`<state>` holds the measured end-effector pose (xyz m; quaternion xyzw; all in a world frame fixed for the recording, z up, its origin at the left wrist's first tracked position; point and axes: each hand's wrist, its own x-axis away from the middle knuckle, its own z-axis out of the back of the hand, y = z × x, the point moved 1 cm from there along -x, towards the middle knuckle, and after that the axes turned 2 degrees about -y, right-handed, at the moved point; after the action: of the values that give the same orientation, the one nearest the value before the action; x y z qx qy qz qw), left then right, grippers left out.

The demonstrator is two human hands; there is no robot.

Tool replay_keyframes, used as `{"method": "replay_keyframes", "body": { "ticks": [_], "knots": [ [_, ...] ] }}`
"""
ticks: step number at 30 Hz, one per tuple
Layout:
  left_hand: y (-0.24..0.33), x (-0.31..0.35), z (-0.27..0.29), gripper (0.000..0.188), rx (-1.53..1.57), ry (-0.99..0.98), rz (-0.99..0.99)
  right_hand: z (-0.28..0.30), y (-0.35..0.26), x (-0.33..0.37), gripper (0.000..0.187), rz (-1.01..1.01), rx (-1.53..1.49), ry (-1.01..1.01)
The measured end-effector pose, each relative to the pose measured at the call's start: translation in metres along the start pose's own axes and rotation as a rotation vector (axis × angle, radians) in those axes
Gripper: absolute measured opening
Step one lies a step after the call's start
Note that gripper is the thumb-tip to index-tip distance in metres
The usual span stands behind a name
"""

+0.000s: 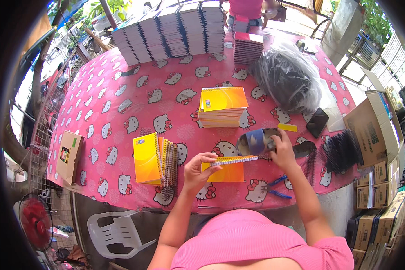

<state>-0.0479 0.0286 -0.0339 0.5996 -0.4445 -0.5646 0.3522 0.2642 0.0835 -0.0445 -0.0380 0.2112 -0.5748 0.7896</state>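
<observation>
My left hand [200, 169] grips the left end of a thin notebook [234, 160] with a yellow cover. Its punched white edge faces me. Fingers of my right hand [282, 149] are curled at the right end of a blue printed cylinder [253, 143] that looks like a can. What they pinch, if anything, is hidden. Under the held notebook lies an orange-yellow notebook or cover [229, 173]. Blue-handled pliers [278, 188] rest on the table, below my right wrist. Black spiral coils [342, 150] are heaped to the right.
Yellow spiral notebooks stand in a left stack [148, 159] and a middle stack [222, 108]. Tall book stacks [171, 36] line the far edge. A plastic-wrapped black bundle [289, 78], a phone [317, 122] and an open carton [371, 130] are at right. A white chair [117, 236] stands lower left.
</observation>
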Motion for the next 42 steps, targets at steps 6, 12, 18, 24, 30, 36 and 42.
{"method": "replay_keyframes", "body": {
  "ticks": [6,12,18,24,30,36,42],
  "knots": [
    [0.065,0.006,-0.032,0.021,-0.575,0.014,-0.339,0.05,-0.021,0.106,0.062,0.147,-0.131,-0.436],
    [0.039,0.025,-0.045,0.02,-0.566,0.169,-0.174,0.048,-0.022,0.117,0.057,0.284,0.026,-0.253],
    [0.043,0.017,-0.034,0.023,-0.621,0.124,-0.25,0.062,-0.121,0.047,0.049,0.228,-0.433,-0.073],
    [0.048,0.018,-0.034,0.027,-0.615,0.15,-0.301,0.058,-0.138,0.029,0.041,0.229,-0.561,-0.087],
    [0.052,0.017,-0.038,0.024,-0.622,0.174,-0.302,0.053,-0.133,0.035,0.035,-0.002,-0.888,-0.332],
    [0.068,0.013,-0.034,0.021,-0.651,0.127,-0.418,0.036,-0.121,0.05,0.032,-0.462,-1.567,-0.738],
    [0.113,0.022,0.061,0.022,-0.009,1.09,-0.261,0.031,-0.075,0.085,0.041,0.384,-0.253,-0.255]
  ]
}}
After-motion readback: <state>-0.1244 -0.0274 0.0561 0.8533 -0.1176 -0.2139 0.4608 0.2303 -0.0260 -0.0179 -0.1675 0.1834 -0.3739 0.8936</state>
